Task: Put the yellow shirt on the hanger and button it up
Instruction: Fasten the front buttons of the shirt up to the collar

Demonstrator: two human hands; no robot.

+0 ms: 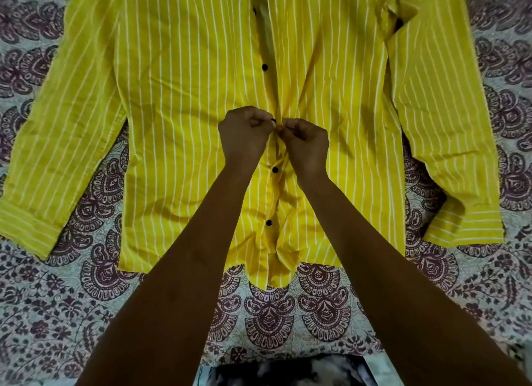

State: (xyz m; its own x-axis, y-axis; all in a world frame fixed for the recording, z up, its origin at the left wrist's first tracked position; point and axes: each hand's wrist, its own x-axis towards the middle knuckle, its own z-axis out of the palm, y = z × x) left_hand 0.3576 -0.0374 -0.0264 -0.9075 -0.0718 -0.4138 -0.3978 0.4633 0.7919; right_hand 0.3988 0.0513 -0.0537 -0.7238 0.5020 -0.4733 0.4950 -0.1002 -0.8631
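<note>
The yellow shirt (pixel 178 103) with thin white stripes lies flat, front up, on a patterned bedsheet, both sleeves spread out. Black buttons run down its placket (pixel 275 170); the two below my hands look fastened. My left hand (pixel 244 135) and my right hand (pixel 306 143) meet at mid-placket. Each pinches the fabric edge there, fingers curled, around a button that is mostly hidden. Above them a button (pixel 264 67) shows and the placket gapes open toward the collar. No hanger is visible.
The bedsheet (pixel 316 313), pale with dark purple paisley print, surrounds the shirt on every side. The left sleeve cuff (pixel 27 227) and right sleeve cuff (pixel 472 227) lie near the frame's sides. A dark patterned cloth (pixel 288 371) shows at the bottom edge.
</note>
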